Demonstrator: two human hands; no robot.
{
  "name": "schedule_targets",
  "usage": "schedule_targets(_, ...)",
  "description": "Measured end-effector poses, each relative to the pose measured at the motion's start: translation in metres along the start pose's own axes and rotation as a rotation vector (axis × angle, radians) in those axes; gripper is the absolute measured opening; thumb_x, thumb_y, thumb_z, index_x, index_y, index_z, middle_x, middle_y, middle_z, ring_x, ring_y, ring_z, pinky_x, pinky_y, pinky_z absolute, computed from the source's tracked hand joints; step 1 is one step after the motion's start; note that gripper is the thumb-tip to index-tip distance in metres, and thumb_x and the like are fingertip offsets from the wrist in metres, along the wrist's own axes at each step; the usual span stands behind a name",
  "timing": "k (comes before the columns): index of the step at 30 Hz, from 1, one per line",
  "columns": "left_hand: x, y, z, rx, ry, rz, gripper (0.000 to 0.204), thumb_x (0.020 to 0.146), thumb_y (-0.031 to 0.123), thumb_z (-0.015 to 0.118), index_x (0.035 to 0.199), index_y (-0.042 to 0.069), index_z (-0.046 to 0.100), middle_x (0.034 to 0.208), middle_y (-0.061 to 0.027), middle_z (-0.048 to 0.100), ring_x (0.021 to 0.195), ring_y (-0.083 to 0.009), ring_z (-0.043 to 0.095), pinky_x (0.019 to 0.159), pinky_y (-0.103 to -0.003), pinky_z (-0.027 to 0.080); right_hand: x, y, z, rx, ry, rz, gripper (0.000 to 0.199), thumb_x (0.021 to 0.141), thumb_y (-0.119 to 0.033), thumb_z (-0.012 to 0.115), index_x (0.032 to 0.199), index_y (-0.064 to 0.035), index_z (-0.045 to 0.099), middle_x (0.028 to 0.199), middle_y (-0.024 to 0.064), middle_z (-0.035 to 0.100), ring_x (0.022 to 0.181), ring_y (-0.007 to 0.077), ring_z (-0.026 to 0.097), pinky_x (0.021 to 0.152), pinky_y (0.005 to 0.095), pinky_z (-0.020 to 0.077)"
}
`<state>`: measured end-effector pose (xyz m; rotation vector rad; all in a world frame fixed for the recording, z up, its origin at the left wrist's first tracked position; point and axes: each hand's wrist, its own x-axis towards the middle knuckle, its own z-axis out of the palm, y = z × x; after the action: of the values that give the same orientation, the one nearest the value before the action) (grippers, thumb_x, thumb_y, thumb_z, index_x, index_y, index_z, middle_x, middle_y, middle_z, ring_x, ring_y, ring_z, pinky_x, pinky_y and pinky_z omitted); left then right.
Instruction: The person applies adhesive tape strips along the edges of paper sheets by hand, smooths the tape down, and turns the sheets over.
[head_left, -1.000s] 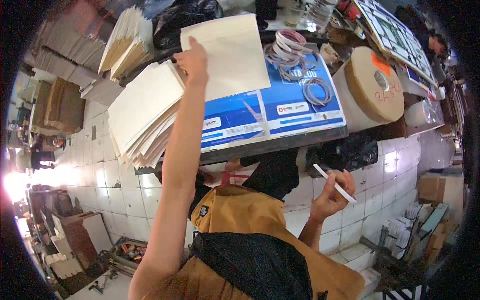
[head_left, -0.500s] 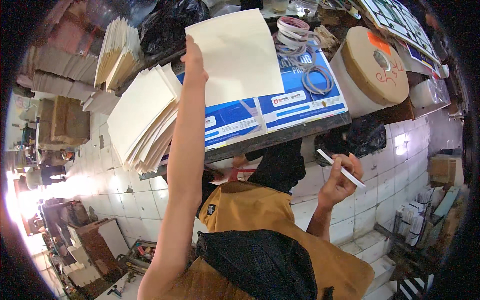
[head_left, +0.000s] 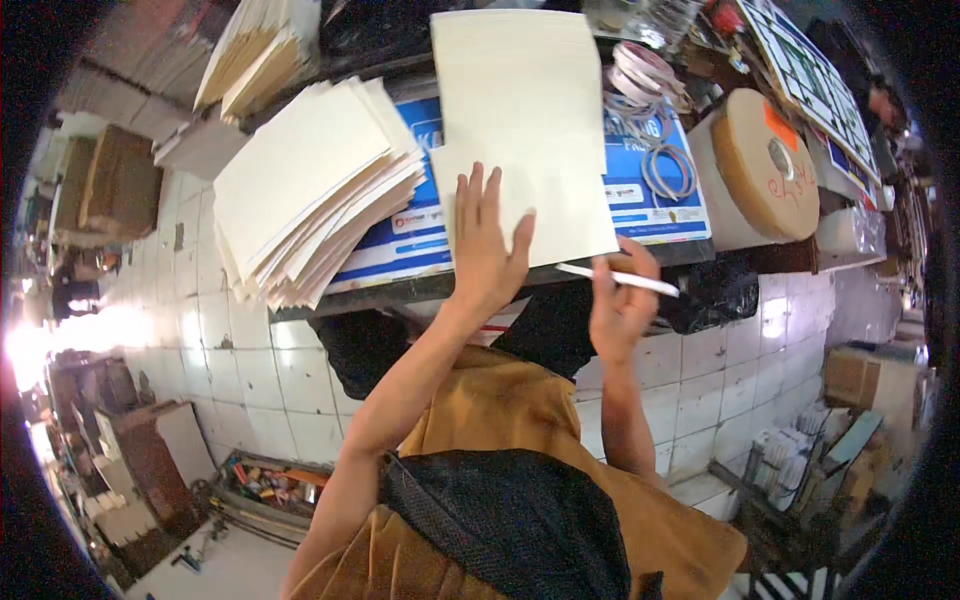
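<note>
A cream paper sheet (head_left: 560,215) lies at the front edge of the table, overlapping a cream stack of paper (head_left: 515,80) behind it. My left hand (head_left: 485,250) rests on the sheet's near left part, fingers stretched out. In my right hand (head_left: 622,305) is a slim, flat white stick (head_left: 640,282), pinched between thumb and fingers. That hand is at the sheet's near right corner; whether a fingertip touches the paper I cannot tell. Left of my left hand, a fanned pile of cream sheets (head_left: 310,170) juts over the table edge.
Blue printed posters (head_left: 395,245) cover the table. At the right are tape rings (head_left: 667,172) and a large wide roll (head_left: 765,165) with a brown face. More paper bundles (head_left: 262,65) stand at the far left. A black plastic bag (head_left: 715,300) sits below the table edge.
My left hand has come from the far left edge of the paper to its near part, and a sheet now sits closer to me. My right hand, with the stick, has moved left and up.
</note>
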<state>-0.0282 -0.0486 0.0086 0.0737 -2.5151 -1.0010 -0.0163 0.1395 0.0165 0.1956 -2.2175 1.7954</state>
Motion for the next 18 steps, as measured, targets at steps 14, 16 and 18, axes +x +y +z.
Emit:
schedule_targets(14,-0.111,-0.037,-0.061,-0.05,0.056,0.01,0.065,0.086,-0.001,0.067,0.146,-0.001,0.041,0.145,-0.0186,0.052,0.139,-0.0434,0.044,0.116,-0.054,0.035,-0.013,-0.015,0.09,-0.32,-0.391,-0.262,0.039,0.093,-0.005,0.068,0.131,-0.0066,0.06,0.088,0.0089,0.069,0.085,0.0265,0.067,0.092,0.0421,0.0437)
schedule_targets(16,-0.11,-0.037,-0.06,-0.025,0.049,0.038,0.066,0.086,-0.001,0.068,0.146,0.0,0.041,0.146,-0.017,0.053,0.14,-0.043,0.043,0.116,-0.057,0.033,-0.012,-0.014,0.089,-0.356,-0.379,-0.251,0.039,0.093,-0.006,0.068,0.131,-0.0063,0.06,0.089,0.0092,0.069,0.085,0.0271,0.067,0.091,0.043,0.0439)
schedule_targets(18,-0.109,-0.036,-0.059,-0.006,0.043,0.064,0.067,0.085,-0.001,0.068,0.146,0.001,0.04,0.146,-0.0154,0.053,0.141,-0.0427,0.043,0.116,-0.06,0.032,-0.012,-0.013,0.089,-0.361,-0.366,-0.266,0.037,0.093,-0.005,0.069,0.13,-0.0054,0.06,0.085,0.0081,0.068,0.082,0.0256,0.066,0.088,0.0411,0.0449)
